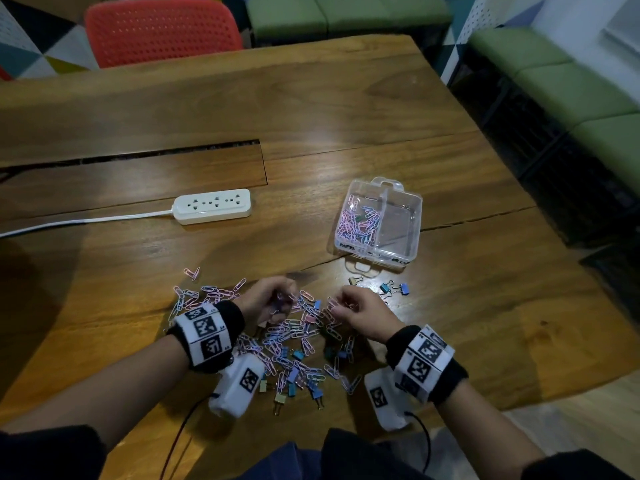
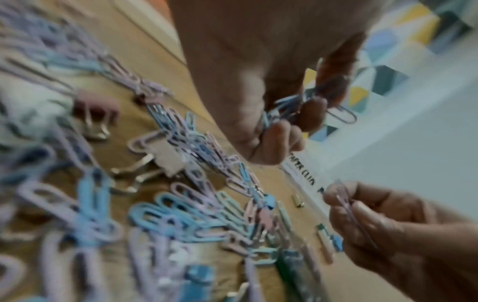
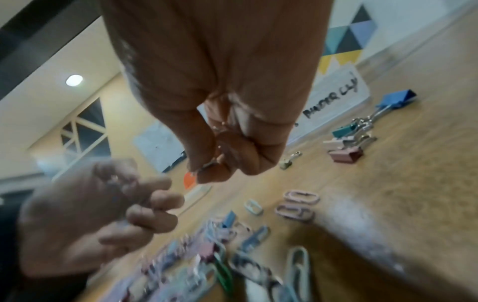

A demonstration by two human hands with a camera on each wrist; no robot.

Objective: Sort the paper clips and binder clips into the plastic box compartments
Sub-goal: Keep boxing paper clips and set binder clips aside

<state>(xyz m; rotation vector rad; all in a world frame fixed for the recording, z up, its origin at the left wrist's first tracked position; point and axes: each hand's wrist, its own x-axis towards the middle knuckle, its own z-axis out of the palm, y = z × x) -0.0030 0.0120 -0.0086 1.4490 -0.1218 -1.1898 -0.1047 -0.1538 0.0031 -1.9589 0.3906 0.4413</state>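
Both wrists are hovering over the near pile of pastel wire paper clips [image 1: 277, 337] and small coloured metal binder clips [image 1: 292, 379] spread on the brown wooden table [image 1: 346, 109]. Curled fingers of the left hand [image 1: 266, 299] are gripping a bunch of blue and lilac clips [image 2: 292, 108]; the right hand [image 1: 360, 311] is pinching what looks like a single pale clip [image 2: 346, 204] between thumb and fingertips.

Far right of the pile, the clear plastic two-compartment box [image 1: 410, 216] is standing open, its left compartment holding a heap of paper clips, its right one looking empty. Three or four binder clips [image 1: 393, 289] are lying between the right hand and the box.

Risk, as I judge it: linked clips could drag a binder clip into the wrong compartment, or slip from the full left fist.

Counts: one box, two compartments; loose clips too many and too tangled to count. One white power strip [image 1: 213, 206] is lying far left.
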